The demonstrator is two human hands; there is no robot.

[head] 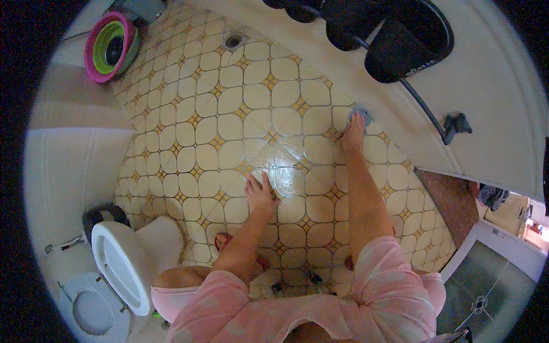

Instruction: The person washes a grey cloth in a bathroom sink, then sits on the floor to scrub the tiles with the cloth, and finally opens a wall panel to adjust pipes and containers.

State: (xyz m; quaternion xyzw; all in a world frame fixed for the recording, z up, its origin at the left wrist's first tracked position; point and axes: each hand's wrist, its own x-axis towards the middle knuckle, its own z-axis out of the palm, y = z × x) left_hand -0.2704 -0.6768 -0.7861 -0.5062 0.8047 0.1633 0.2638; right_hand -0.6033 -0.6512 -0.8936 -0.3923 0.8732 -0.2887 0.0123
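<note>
My right hand presses a bluish-grey cloth or scrubbing pad onto the patterned floor tiles, close to the foot of the wall. Nearer the middle, my left hand rests on the tiles with its fingers spread and nothing in it. A shiny, wet-looking patch lies just in front of and beside the left hand. Red footwear shows partly below my left forearm.
A white toilet stands at the left. Stacked basins, pink and green, lean at the upper left near a floor drain. Black slippers hang on a wall rail. A brown threshold and a door are at the right.
</note>
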